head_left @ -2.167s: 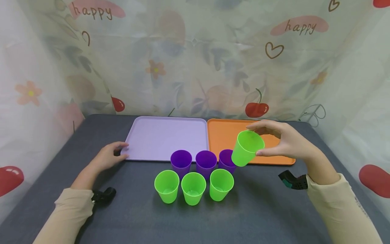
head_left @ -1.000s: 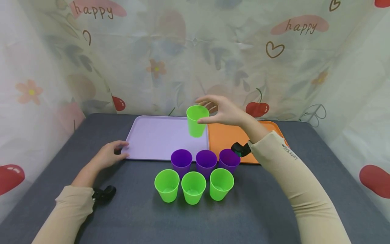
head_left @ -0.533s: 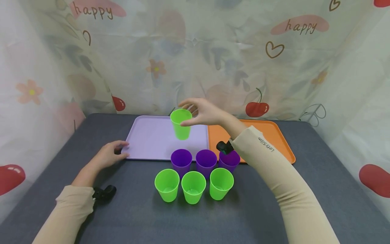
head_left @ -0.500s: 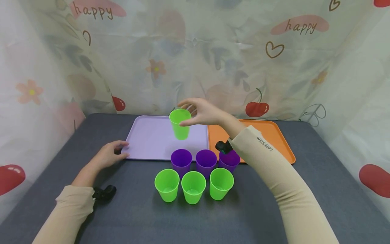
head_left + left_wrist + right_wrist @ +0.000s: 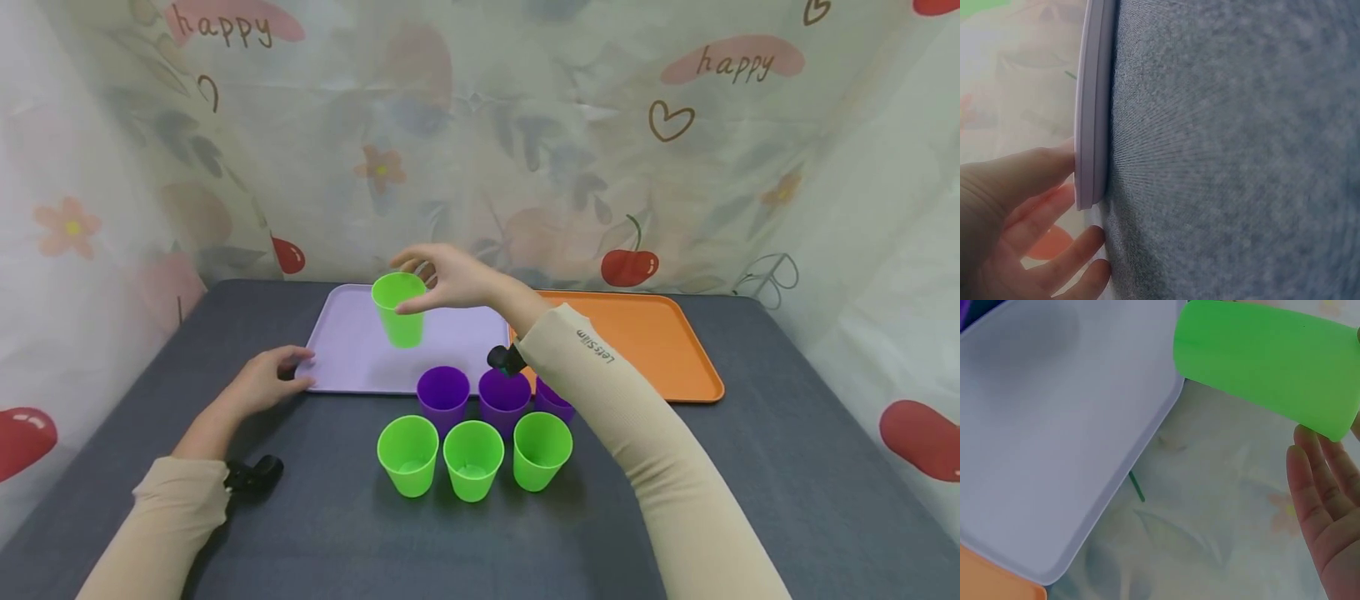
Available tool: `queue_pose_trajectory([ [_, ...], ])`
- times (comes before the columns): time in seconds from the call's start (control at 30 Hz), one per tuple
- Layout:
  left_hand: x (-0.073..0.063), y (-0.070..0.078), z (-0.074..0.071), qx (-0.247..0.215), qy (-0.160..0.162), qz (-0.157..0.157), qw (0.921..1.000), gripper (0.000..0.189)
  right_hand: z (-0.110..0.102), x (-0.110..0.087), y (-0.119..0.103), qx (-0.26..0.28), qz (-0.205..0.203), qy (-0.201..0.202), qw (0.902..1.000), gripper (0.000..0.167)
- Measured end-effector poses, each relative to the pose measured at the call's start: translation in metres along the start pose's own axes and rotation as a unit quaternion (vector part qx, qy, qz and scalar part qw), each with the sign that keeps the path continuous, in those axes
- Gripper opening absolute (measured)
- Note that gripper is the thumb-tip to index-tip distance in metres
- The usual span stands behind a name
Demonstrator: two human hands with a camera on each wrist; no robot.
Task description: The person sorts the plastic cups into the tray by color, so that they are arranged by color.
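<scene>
My right hand [image 5: 450, 279] holds a green plastic cup [image 5: 401, 321] near its rim, thumb on the near side and fingers on the far side. The cup hangs over the lilac tray [image 5: 345, 333], mouth up and slightly tilted. In the right wrist view the same green cup [image 5: 1266, 362] shows side-on above the tray, fingertips at its rim. My left hand [image 5: 262, 382] touches the tray's front left corner with thumb and fingertips. In the left wrist view the left hand's fingers [image 5: 1035, 172] meet the lilac rim [image 5: 1091, 125], with other fingers low beside the cloth.
Three green cups [image 5: 472, 467] stand upright in a front row. Behind them are three purple cups [image 5: 442, 400], the rightmost partly hidden by the right sleeve [image 5: 622, 400]. An orange tray [image 5: 645, 342] adjoins the lilac one. Dark cloth covers the table [image 5: 337, 533]; a patterned curtain hangs behind.
My right hand has carried the green cup leftward, from beside the orange tray to above the lilac tray. The left hand and the standing cups have stayed put.
</scene>
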State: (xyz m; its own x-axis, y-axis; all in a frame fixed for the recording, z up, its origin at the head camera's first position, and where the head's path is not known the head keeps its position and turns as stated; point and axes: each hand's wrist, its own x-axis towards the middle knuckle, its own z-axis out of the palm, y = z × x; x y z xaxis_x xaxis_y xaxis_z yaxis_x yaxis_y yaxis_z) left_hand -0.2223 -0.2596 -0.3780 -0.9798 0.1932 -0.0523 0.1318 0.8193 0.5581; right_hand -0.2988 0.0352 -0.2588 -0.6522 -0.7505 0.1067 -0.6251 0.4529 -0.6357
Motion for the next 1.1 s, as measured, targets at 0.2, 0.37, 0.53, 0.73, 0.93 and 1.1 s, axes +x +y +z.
queue_pose_trajectory([
  [0.2, 0.000, -0.001, -0.001, 0.005, 0.002, 0.003, 1.0000, 0.047, 0.008, 0.012, -0.005, 0.001, -0.003, 0.000, 1.0000, 0.059],
  [0.37, 0.001, -0.002, -0.001, 0.003, -0.002, -0.004, 1.0000, 0.047, 0.013, 0.021, -0.008, 0.006, -0.004, -0.006, 1.0000, 0.060],
  [0.53, 0.002, -0.001, -0.002, -0.003, -0.007, -0.004, 1.0000, 0.048, 0.016, 0.031, -0.012, 0.007, 0.000, -0.010, 0.9999, 0.061],
  [0.73, 0.003, -0.001, -0.001, 0.001, -0.001, -0.005, 1.0000, 0.048, 0.022, 0.041, -0.020, 0.006, 0.003, -0.019, 0.9998, 0.060],
  [0.93, 0.004, -0.001, -0.001, 0.006, 0.003, -0.008, 0.9999, 0.048, 0.035, 0.052, -0.026, -0.018, 0.004, -0.041, 0.9990, 0.061],
  [1.1, 0.003, -0.002, -0.001, 0.002, -0.003, -0.012, 0.9999, 0.048, 0.044, 0.060, -0.031, -0.051, 0.004, -0.057, 0.9970, 0.062],
])
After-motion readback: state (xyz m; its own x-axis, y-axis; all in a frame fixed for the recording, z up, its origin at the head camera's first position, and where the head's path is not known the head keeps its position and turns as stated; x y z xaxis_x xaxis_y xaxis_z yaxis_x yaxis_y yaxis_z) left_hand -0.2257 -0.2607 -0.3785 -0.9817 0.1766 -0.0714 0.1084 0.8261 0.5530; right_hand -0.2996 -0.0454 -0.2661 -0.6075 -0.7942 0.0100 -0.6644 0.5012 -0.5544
